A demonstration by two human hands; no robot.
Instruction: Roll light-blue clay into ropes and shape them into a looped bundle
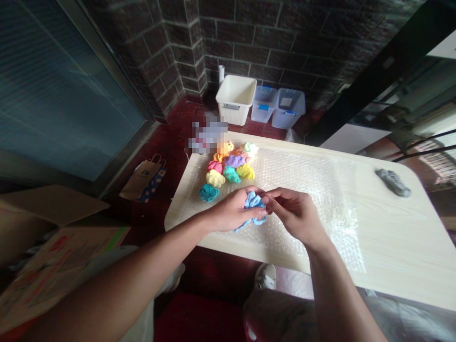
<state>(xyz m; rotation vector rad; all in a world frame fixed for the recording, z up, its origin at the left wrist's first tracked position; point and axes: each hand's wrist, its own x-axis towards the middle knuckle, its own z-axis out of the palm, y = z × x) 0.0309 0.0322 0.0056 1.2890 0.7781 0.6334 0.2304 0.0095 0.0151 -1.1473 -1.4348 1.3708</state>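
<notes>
Above the near edge of the table, my left hand [235,209] is closed round a soft light-blue clay-like lump [253,200] with curled strands, some hanging below the fingers. My right hand [294,211] meets it from the right, thumb and fingertips pinched at the lump's edge. What exactly lies between those fingertips is hard to make out. Beyond my left hand sits a group of soft folded lumps, among them a teal lump [209,193], a cream lump [215,178], a purple lump [234,161] and a yellow lump [245,171].
Bubble wrap [302,190] covers part of the pale table [384,237]. A grey lump [393,182] lies toward the right end. Behind the table stand a white bin [235,102] and two clear boxes [264,104]. A paper bag [142,178] and a cardboard box [60,256] are at left.
</notes>
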